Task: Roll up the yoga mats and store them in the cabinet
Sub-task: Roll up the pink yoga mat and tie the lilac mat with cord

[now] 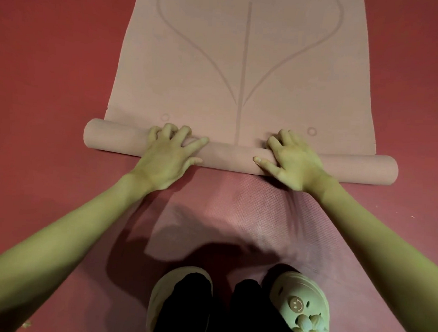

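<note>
Mat: I see the pink yoga mat (pixel 244 64) lying on the red floor (pixel 40 52), its near end wound into a roll (pixel 228 156) running left to right.
Left grip: my left hand (pixel 167 160) rests on the roll left of centre, fingers curled over its top.
Right grip: my right hand (pixel 292 162) presses the roll right of centre, fingers curled over it.
Near: a darker ribbed mat (pixel 235 218) under my slippers (pixel 304 312).
</note>
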A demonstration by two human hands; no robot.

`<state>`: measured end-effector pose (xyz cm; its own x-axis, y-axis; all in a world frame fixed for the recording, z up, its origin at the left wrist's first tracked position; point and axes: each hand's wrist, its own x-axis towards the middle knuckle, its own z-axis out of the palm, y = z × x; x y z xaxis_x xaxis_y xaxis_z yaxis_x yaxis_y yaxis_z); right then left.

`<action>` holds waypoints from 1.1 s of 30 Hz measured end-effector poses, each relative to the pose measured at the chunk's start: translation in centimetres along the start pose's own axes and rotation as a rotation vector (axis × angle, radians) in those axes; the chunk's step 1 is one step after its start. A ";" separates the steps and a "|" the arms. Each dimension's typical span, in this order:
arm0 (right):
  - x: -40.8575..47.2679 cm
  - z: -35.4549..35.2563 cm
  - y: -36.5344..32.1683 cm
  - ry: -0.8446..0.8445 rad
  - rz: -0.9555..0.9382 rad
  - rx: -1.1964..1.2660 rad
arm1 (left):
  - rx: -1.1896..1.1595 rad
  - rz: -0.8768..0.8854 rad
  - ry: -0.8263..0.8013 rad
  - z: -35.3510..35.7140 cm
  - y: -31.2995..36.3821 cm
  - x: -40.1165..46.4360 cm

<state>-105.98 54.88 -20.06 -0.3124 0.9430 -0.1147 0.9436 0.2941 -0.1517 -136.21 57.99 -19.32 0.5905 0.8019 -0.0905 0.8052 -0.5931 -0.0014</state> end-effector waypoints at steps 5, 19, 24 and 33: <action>-0.4 0.7 -2.2 0.231 0.097 -0.233 | -0.050 -0.013 -0.117 -1.2 -0.9 1.8; 4.2 -0.5 -1.6 0.067 0.161 -0.028 | 0.036 -0.037 0.075 0.9 0.6 1.4; 3.2 0.2 -2.0 0.287 0.165 -0.098 | 0.093 -0.034 0.007 0.1 -0.2 3.7; 1.6 1.1 -1.5 0.202 0.105 -0.143 | -0.017 -0.046 -0.031 -0.4 -1.1 5.4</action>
<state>-108.04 55.76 -21.04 -0.1973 0.9772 0.0781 0.9801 0.1985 -0.0079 -133.95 62.99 -19.43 0.5512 0.8255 -0.1211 0.8323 -0.5542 0.0107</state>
